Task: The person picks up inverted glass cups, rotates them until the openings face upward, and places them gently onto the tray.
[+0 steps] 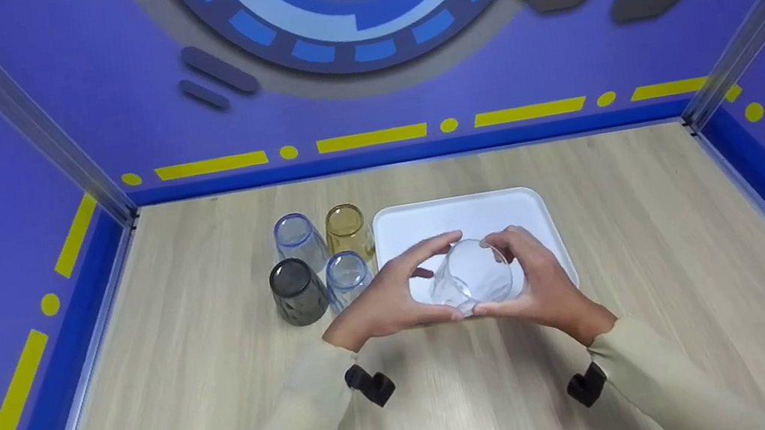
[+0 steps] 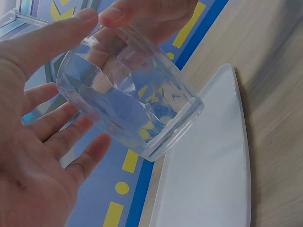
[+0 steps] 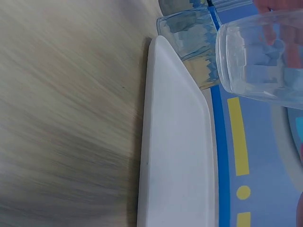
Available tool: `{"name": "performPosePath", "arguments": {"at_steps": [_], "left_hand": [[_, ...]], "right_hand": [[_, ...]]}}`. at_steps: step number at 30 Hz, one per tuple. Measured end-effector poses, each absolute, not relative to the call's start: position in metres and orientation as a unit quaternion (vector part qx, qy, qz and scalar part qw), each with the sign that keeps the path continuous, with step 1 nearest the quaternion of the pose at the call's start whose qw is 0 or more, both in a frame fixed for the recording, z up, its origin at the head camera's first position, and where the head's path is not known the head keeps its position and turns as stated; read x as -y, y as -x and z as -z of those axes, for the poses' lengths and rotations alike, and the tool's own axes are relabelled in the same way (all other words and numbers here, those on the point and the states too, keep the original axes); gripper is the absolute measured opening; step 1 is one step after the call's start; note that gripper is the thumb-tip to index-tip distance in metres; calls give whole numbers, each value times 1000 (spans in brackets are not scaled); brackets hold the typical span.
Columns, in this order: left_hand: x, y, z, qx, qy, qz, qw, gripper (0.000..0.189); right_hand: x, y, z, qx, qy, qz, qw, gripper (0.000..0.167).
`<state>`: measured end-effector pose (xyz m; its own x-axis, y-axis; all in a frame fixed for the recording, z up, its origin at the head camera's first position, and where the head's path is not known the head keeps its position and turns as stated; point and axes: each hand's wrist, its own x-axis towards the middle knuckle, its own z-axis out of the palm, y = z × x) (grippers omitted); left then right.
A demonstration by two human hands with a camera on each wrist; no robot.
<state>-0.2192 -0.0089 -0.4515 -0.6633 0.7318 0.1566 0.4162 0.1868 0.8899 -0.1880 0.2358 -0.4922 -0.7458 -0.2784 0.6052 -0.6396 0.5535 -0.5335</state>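
Both hands hold a clear glass (image 1: 484,276) over a white tray (image 1: 543,221), its opening facing up and tilted. My left hand (image 1: 394,293) curves round the glass's left side, the thumb at its near edge. In the left wrist view the fingers (image 2: 78,125) are spread along the faceted wall. From the right, my right hand (image 1: 532,280) grips the same glass, thumb in front and fingers at the far side. In the right wrist view the glass (image 3: 255,61) hangs above the tray's far end, with left-hand fingers showing through it.
Left of the tray stand a dark grey glass (image 1: 300,295), an amber glass (image 1: 348,231) and two bluish glasses, one at the back (image 1: 299,242) and one in front (image 1: 346,277) partly behind the left hand. Blue printed panels (image 1: 367,115) enclose the wooden table (image 1: 227,390).
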Motion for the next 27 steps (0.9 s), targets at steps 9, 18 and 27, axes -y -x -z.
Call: {"name": "performPosePath", "arguments": {"at_steps": [9, 18, 27], "left_hand": [[16, 217, 452, -761, -376, -500, 174, 87], [10, 221, 452, -765, -386, -491, 159, 86], [4, 222, 455, -767, -390, -489, 145, 84]], "right_hand": [[-227, 186, 496, 855, -285, -374, 218, 77], [-230, 187, 496, 856, -288, -373, 213, 79], [-234, 186, 495, 860, -279, -369, 214, 77]]}}
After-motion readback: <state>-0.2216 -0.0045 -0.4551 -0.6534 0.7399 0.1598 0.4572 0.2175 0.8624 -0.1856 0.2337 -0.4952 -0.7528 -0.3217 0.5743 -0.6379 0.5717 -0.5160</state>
